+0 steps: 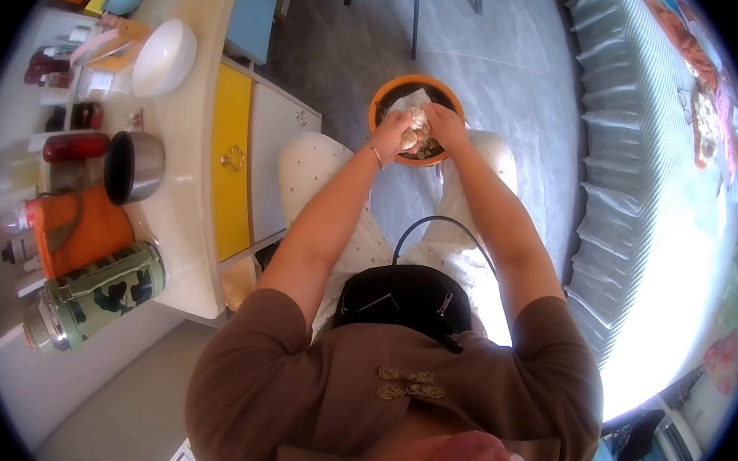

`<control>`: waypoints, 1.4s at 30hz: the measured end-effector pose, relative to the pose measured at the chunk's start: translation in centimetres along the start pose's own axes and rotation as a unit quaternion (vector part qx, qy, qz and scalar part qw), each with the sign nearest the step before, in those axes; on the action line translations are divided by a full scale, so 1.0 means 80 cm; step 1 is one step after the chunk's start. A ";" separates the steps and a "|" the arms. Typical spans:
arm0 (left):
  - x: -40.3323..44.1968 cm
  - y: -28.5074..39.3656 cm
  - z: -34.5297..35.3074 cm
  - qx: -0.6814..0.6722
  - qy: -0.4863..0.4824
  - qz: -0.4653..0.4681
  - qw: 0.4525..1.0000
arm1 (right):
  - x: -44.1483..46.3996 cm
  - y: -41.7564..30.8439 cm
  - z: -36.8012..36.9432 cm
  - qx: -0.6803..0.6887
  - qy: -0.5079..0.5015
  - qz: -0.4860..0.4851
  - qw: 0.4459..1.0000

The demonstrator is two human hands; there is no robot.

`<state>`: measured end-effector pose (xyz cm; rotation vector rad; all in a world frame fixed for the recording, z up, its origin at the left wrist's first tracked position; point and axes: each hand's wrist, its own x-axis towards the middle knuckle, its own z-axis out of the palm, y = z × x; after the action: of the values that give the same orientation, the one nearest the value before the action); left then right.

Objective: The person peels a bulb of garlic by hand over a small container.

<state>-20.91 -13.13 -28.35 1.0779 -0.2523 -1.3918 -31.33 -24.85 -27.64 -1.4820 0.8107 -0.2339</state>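
My left hand (389, 134) is closed around pale, lumpy pieces that look like garlic bulbs (409, 137), over a round orange tub (378, 93). Close beside it, my right hand (444, 126) has its fingers curled in against the same whitish cluster; its fingertips are partly hidden. Inside the tub, below the hands, lie a whitish sheet or bag (413, 98) and small brownish and pale bits (430, 150), too small to name.
The tub stands between my knees on a grey tiled floor (516, 37). To the left, a counter (191, 127) carries a white bowl (165, 59), a metal pot (136, 168) and a camouflage flask (112, 292). A bed with a ruffled cover (612, 186) borders the right.
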 end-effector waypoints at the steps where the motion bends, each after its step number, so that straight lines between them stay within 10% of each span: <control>1: -0.002 0.002 0.000 -0.012 -0.036 0.000 0.999 | 0.000 0.001 0.000 0.002 -0.001 -0.019 1.000; 8: 0.000 0.002 -0.001 -0.035 -0.077 -0.010 0.996 | 0.011 0.013 0.002 0.031 0.029 -0.001 0.999; 13: 0.002 0.003 0.002 -0.048 0.126 -0.052 0.990 | 0.000 -0.002 0.012 0.148 0.000 -0.042 0.988; 19: 0.005 0.000 -0.005 -0.052 0.085 -0.041 0.994 | 0.017 0.030 0.012 -0.073 0.044 -0.127 0.988; 28: 0.002 0.003 -0.003 -0.058 0.074 -0.043 0.995 | 0.019 0.027 0.008 0.069 0.020 -0.021 0.997; 42: 0.003 0.002 -0.004 -0.055 0.080 -0.051 0.994 | 0.011 0.024 0.004 -0.064 0.065 -0.031 0.995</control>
<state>-20.53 -13.25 -28.51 1.1160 -0.0038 -1.3843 -31.15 -24.91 -29.80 -1.6273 0.8987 -0.3332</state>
